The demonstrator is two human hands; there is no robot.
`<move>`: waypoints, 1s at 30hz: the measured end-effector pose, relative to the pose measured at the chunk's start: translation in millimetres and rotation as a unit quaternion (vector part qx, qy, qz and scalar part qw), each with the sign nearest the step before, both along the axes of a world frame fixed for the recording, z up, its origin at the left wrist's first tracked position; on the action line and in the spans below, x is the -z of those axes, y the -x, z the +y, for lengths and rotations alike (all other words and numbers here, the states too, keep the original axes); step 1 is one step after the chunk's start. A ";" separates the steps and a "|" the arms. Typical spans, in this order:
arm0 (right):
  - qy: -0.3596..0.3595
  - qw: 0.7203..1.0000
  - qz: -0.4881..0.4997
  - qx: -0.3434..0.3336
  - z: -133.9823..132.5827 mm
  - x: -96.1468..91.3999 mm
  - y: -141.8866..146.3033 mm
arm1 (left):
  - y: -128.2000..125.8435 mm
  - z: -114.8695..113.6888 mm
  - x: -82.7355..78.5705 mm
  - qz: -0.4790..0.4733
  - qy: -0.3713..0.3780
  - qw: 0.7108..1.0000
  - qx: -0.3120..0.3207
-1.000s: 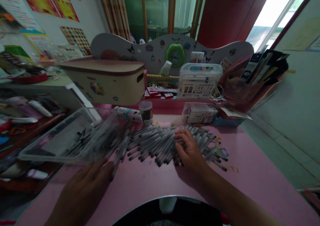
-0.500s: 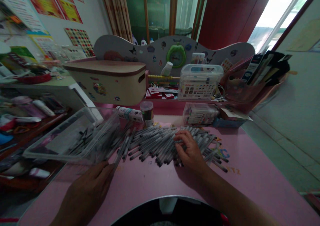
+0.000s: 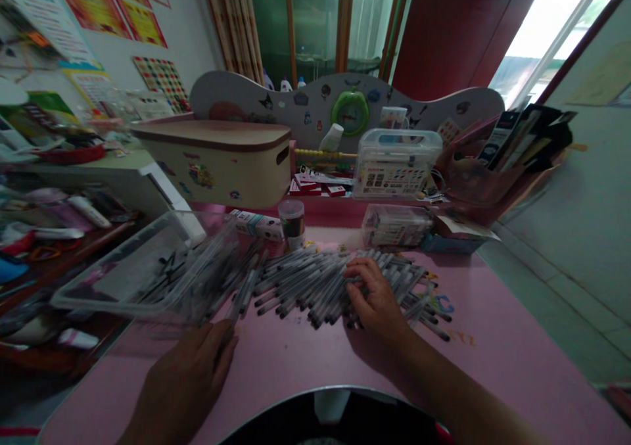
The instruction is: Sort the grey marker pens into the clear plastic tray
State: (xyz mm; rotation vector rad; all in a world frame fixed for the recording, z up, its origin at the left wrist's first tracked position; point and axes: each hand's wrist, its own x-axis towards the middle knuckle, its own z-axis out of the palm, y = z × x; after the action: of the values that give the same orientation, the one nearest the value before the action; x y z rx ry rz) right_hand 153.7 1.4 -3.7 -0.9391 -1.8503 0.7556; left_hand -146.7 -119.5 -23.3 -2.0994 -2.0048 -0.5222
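Observation:
A heap of several grey pens [image 3: 315, 284] lies across the pink desk [image 3: 493, 366]. My right hand [image 3: 375, 297] rests on the heap with its fingers spread flat over the pens. A clear plastic box [image 3: 148, 267] is tilted at the left, with pens spilling from its low corner onto the desk. My left hand [image 3: 192, 376] lies on the desk just below that corner, fingers stretched toward the box edge and touching it or nearly so.
Behind the pens stand a small jar [image 3: 292, 221], a carton [image 3: 256, 223] and a clear pen case [image 3: 394, 225]. Farther back are a wooden lidded box [image 3: 221, 159], a clear carry case [image 3: 397, 162] and a green clock [image 3: 350, 110]. A cluttered shelf [image 3: 44, 234] is at the left.
My left hand has slid right along the desk, closer to the box's low corner. The tilted box and the pens have barely shifted. My right hand stays on the heap.

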 end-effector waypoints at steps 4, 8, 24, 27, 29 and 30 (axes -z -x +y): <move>0.001 1.000 0.000 0.001 -0.7 -1.2 0.5 | -4.3 2.0 -1.4 0.036 0.003 0.999 -0.021; 0.002 1.000 0.001 -0.004 -0.6 -2.0 0.5 | -8.0 1.2 -10.4 0.038 -0.045 0.998 -0.023; 0.336 0.913 0.219 -0.074 5.7 -5.4 -0.8 | -85.8 54.3 -48.0 -0.242 -0.024 0.938 0.249; 0.344 0.906 0.240 -0.062 7.9 -8.2 -3.5 | -96.0 69.0 -54.0 -0.509 0.055 0.849 0.128; 0.345 0.906 0.229 -0.091 7.2 -10.4 -4.0 | -107.2 79.6 -56.5 -0.694 0.085 0.714 0.046; 0.345 0.907 0.212 -0.111 6.2 -11.3 -3.7 | -114.1 84.7 -56.8 -0.759 0.092 0.644 0.024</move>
State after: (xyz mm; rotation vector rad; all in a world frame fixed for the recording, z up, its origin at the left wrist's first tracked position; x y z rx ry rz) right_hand 157.4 7.6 7.6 -0.8902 -1.3158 1.6844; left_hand -32.6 -34.8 33.5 -1.7250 -2.5218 -2.9382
